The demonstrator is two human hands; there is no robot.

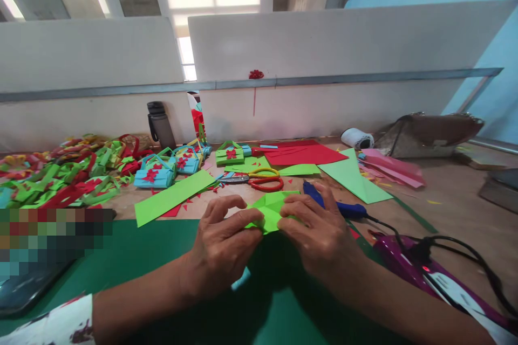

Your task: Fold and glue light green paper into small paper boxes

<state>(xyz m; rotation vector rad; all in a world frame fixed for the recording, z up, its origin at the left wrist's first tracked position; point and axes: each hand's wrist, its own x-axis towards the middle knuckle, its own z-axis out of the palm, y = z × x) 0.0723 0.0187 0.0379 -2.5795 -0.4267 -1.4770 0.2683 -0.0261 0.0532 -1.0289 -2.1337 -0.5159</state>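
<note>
A folded bright-green paper piece [272, 210] is held above the flat dark-green mat's [162, 259] far edge, left hand [226, 240] pinching its left side, right hand [324, 232] gripping its right. Beyond that edge lie metal scissors with red and yellow handles [250, 178] and, beside the right hand, a blue plastic corded tool [351, 210].

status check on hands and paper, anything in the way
Left hand, right hand both gripping green paper. Paper creased. Blue tool close beyond right hand.
</note>
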